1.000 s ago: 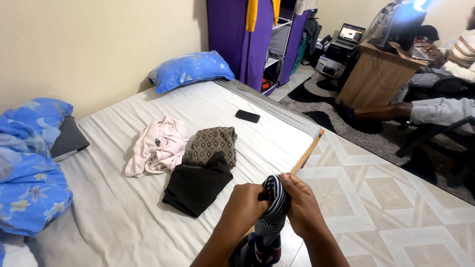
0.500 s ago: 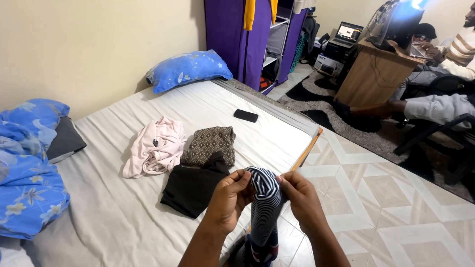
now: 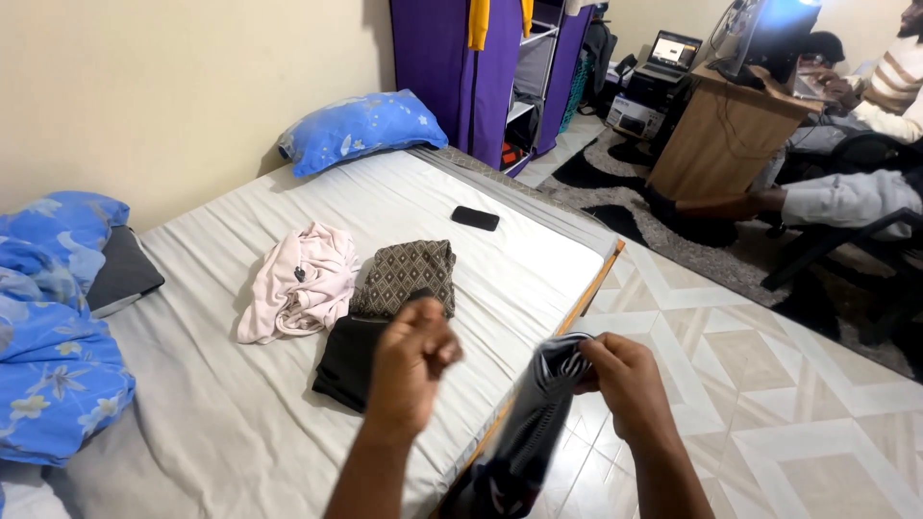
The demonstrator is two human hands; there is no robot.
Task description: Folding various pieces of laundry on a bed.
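Two hands hover over the near edge of the bed, and only one has cloth in it. The right hand is closed on the top of a striped garment, dark with thin pale stripes, which hangs down from the pinch past the mattress edge toward the tiled floor; its lower end is blurred and runs out of view, so its full shape cannot be told. The left hand is just beside it, apart from the cloth, fingers curled loosely inward and holding nothing.

On the sheet beyond the left hand lies a black garment, roughly folded, touching a brown patterned piece, with a pink garment crumpled next to that. A dark phone lies farther up the bed, well apart from the clothes, and a blue pillow sits at the head. A blue floral duvet is bunched at the left edge. Another person sits at a wooden desk in the far corner.

By my reading, the step in hand is working the striped garment into order while it dangles. A next move would call for the free left hand to take a second hold on the cloth, near the right hand's pinch, so the piece can be spread evenly and kept off the floor.
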